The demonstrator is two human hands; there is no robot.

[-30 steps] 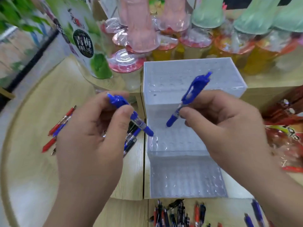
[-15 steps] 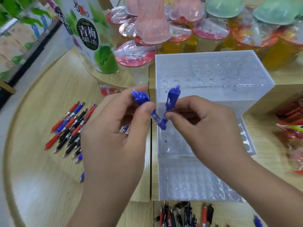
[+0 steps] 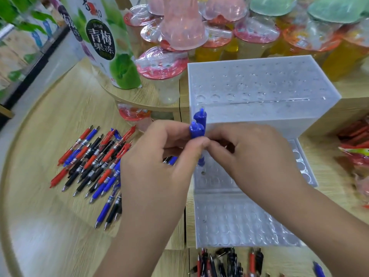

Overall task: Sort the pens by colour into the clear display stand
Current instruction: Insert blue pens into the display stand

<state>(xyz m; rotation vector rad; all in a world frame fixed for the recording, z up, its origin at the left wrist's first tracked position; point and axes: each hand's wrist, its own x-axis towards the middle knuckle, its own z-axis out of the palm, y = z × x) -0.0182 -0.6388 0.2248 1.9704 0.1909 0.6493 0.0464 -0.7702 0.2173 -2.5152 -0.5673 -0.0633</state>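
Left hand (image 3: 159, 166) and right hand (image 3: 255, 156): both bare, mostly the backs in view, knuckles and finger creases readable. Left forearm (image 3: 139, 246) and right forearm (image 3: 335, 236): bare right up to the frame edges, so any clothing is out of shot. Nails too blurred to call. Wide-angle lens stretches both forearms toward the bottom of the view.

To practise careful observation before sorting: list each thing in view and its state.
Blue pens: upright, side by side, tips down.
Left hand: pinching one blue pen.
Right hand: pinching one blue pen.
Clear display stand: visible holes empty.
Loose pens: lying on the table.
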